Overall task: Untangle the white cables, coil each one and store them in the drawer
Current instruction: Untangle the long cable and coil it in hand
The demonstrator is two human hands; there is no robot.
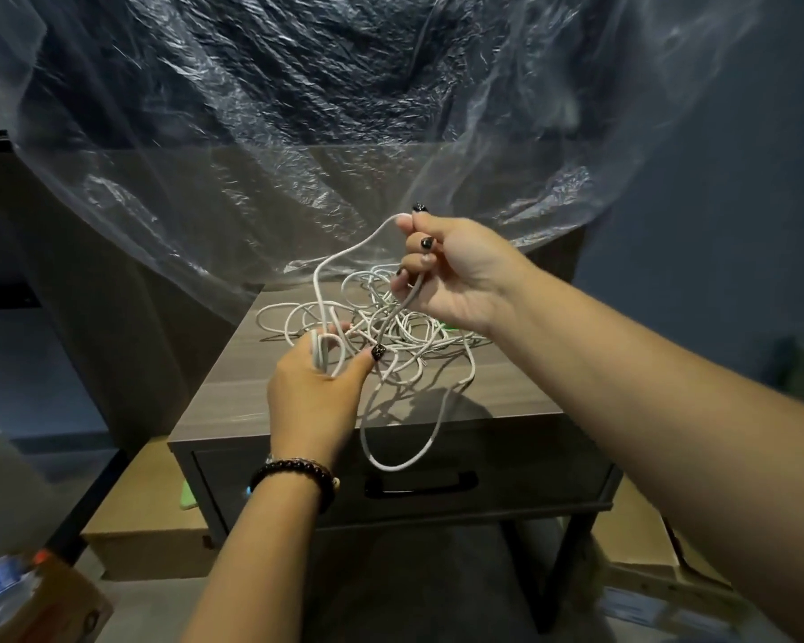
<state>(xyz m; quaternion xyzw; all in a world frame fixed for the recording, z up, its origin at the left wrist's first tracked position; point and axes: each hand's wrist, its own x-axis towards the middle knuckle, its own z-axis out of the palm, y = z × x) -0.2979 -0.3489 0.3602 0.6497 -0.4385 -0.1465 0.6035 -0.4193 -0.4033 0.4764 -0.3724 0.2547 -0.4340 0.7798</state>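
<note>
Cables (381,317) btwn both hands (314,392)

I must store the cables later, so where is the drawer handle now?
In the head view, the black drawer handle sits low at centre on the closed drawer front, just below a hanging loop of white cable.

Readable text: none that I can make out.
Box (43,601) at lower left: printing too blurred for me to read.
</note>
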